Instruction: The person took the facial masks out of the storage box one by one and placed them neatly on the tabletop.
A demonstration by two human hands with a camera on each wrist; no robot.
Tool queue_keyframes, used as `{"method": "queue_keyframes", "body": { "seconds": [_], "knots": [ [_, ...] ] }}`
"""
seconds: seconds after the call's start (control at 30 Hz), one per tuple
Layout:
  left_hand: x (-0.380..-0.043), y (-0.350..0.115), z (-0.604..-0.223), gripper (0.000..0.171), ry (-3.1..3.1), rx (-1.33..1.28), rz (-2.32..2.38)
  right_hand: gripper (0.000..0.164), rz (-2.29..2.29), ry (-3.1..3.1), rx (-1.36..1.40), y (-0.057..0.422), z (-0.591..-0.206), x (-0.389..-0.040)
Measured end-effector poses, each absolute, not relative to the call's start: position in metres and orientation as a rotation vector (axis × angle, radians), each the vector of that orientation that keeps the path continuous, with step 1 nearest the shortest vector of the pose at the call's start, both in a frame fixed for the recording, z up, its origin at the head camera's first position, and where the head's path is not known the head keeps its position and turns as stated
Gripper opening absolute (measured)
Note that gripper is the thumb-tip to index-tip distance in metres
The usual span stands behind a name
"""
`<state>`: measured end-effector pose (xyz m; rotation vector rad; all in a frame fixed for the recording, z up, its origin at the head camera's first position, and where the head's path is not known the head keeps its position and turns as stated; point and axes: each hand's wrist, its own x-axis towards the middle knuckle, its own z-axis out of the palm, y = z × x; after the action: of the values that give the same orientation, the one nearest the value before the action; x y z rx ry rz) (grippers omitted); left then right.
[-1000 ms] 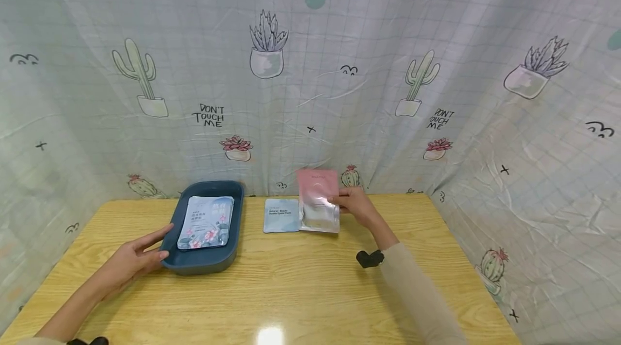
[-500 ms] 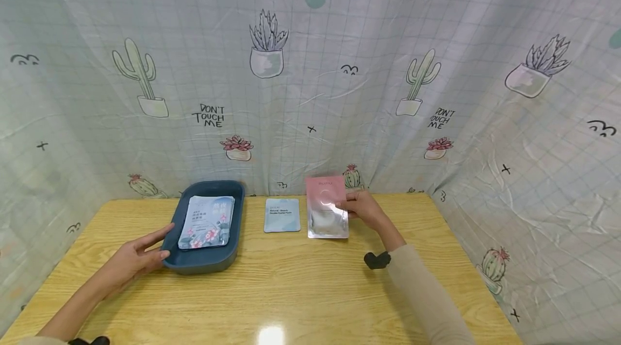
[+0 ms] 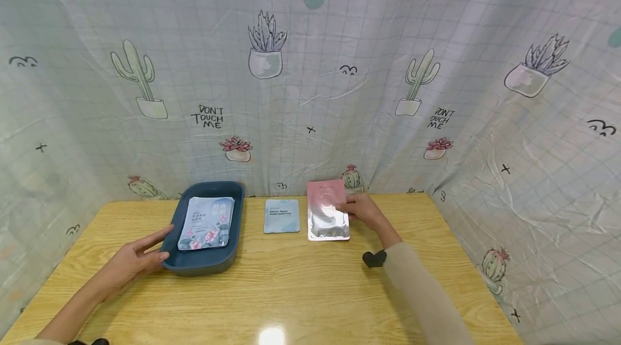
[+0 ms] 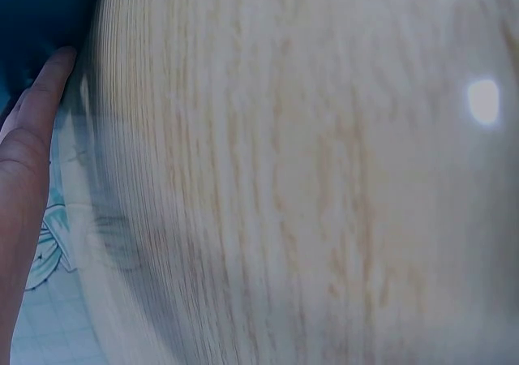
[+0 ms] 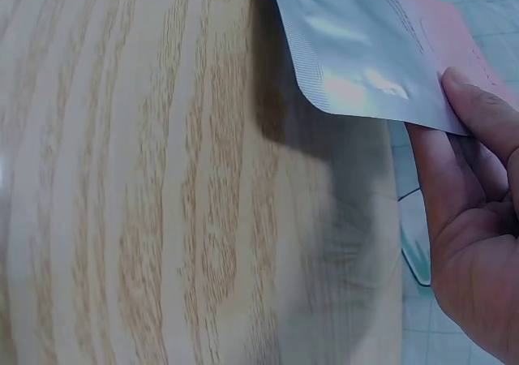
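Note:
In the head view, my right hand point(image 3: 365, 211) pinches the right edge of a pink and silver sachet point(image 3: 328, 210). The right wrist view shows the thumb on top of the sachet point(image 5: 365, 53) and fingers beneath it, with a shadow on the table below. A small light-blue sachet point(image 3: 282, 216) lies to its left. My left hand point(image 3: 133, 261) touches the left side of a dark blue tray point(image 3: 201, 267) with extended fingers. Inside the tray lies a pile of blue floral sachets point(image 3: 206, 223). Only part of the left hand point(image 4: 28, 154) shows in the left wrist view.
The wooden table point(image 3: 271, 291) meets a patterned curtain point(image 3: 310, 91) along its back edge. More of the curtain hangs at both sides. A bright reflection shines near the table's front.
My right hand has moved the pink and silver sachet slightly right and towards me, away from the small light-blue sachet. The left hand and the tray have stayed put.

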<state>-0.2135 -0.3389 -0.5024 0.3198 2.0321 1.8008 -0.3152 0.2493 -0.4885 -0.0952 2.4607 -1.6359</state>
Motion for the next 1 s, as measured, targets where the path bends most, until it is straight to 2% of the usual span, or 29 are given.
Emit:
{"method": "queue_keyframes", "body": {
  "seconds": [0.37,1.0],
  "knots": [
    [-0.211,-0.339,-0.503,0.07,2.031,0.314,1.811,0.014,-1.427,2.595,-0.086,0.236,-0.497,-0.325],
    [-0.214,-0.338,-0.502,0.071,2.027,0.312,1.812,0.02,-1.387,2.629,0.11,0.233,-0.496,-0.329]
  ]
}}
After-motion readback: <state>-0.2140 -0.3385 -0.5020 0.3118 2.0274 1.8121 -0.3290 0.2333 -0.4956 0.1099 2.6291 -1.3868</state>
